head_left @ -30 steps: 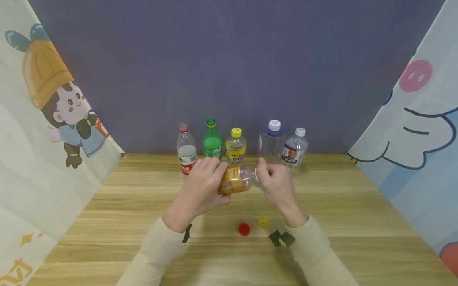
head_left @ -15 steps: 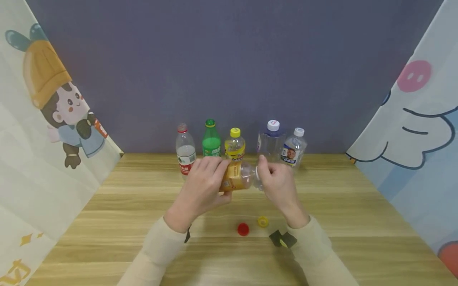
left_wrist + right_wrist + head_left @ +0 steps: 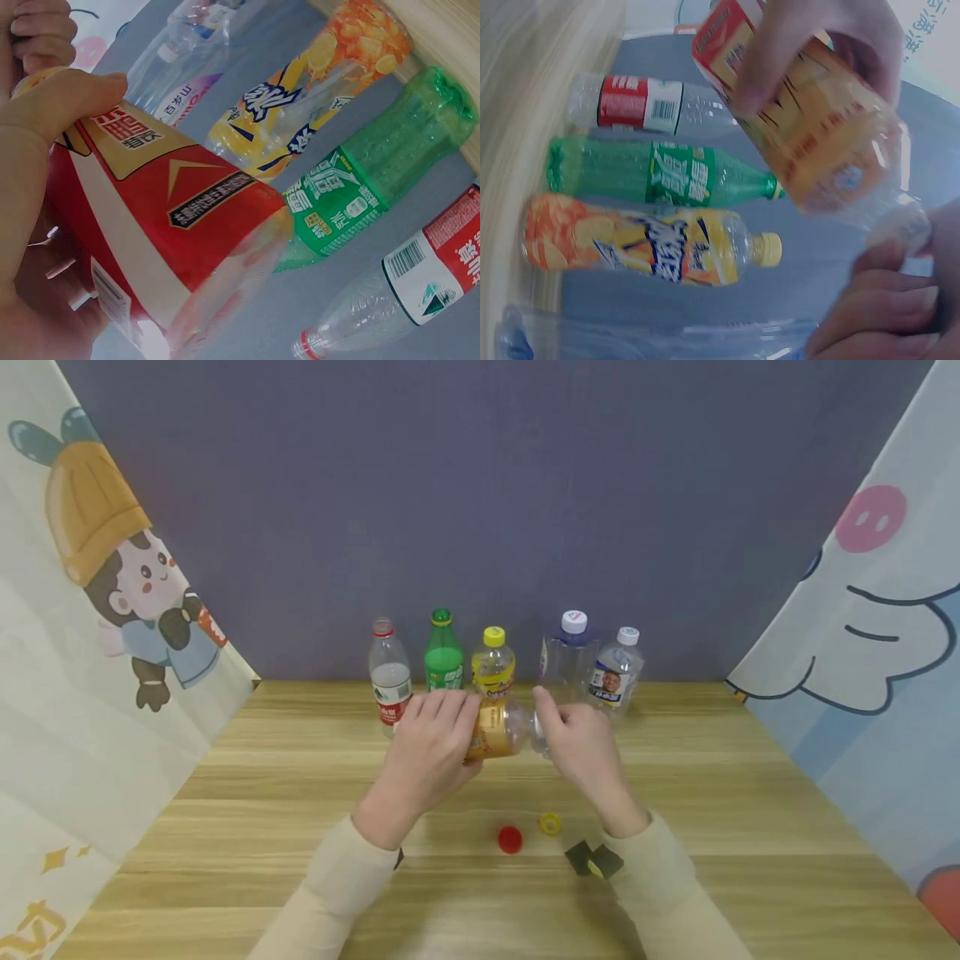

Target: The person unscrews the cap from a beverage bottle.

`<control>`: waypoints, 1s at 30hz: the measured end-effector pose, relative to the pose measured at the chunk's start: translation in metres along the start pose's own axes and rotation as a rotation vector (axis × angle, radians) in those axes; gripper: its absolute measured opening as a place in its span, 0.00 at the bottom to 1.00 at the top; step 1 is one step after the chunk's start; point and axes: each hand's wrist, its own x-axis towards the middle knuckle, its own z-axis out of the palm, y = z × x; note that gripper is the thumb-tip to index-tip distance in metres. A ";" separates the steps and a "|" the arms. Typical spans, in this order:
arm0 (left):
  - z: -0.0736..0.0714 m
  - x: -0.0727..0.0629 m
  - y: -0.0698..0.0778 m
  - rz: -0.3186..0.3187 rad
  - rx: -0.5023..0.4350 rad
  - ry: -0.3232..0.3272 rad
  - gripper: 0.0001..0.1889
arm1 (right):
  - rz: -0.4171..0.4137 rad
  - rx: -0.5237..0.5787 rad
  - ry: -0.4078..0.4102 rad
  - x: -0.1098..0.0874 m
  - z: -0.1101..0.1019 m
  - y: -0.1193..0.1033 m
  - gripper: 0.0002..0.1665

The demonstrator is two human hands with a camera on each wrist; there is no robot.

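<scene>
My left hand point(image 3: 429, 747) grips a clear plastic drink bottle point(image 3: 497, 728) with a red and gold label, held on its side above the table. In the left wrist view the thumb lies across the label point(image 3: 180, 217), and the base faces the camera. My right hand point(image 3: 583, 750) pinches the bottle's whitish cap point(image 3: 900, 226) at the neck, which points to the right. Most of the cap is hidden by the fingers. Nearer the body, a red cap point(image 3: 510, 840) and a yellow cap point(image 3: 551, 824) lie on the wooden table point(image 3: 300, 802).
Along the back stand a red-label bottle point(image 3: 391, 685), a green bottle point(image 3: 444, 656), a yellow-capped bottle point(image 3: 493, 664), a large clear bottle point(image 3: 568, 656) and a small white-capped bottle point(image 3: 617, 672). Dark scraps point(image 3: 579, 857) lie by the right sleeve. A grey panel point(image 3: 480, 485) rises behind.
The left hand has shifted slightly right along the bottle, and the label has turned a little. The right hand keeps its hold at the cap. A dark scrap by the left sleeve is now mostly covered.
</scene>
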 end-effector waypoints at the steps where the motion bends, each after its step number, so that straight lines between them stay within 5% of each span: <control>1: 0.000 0.000 0.000 0.004 0.002 -0.006 0.36 | 0.022 -0.031 -0.023 0.000 -0.001 0.000 0.40; 9: 0.002 -0.001 -0.002 0.010 -0.014 -0.006 0.37 | 0.102 -0.073 -0.116 0.000 -0.005 -0.004 0.42; 24: -0.005 0.001 -0.004 -0.018 -0.152 -0.027 0.35 | -0.042 0.121 0.049 -0.004 0.009 0.000 0.35; 30: -0.006 0.000 -0.006 -0.008 -0.170 -0.011 0.33 | -0.177 0.140 0.102 -0.004 0.014 0.005 0.34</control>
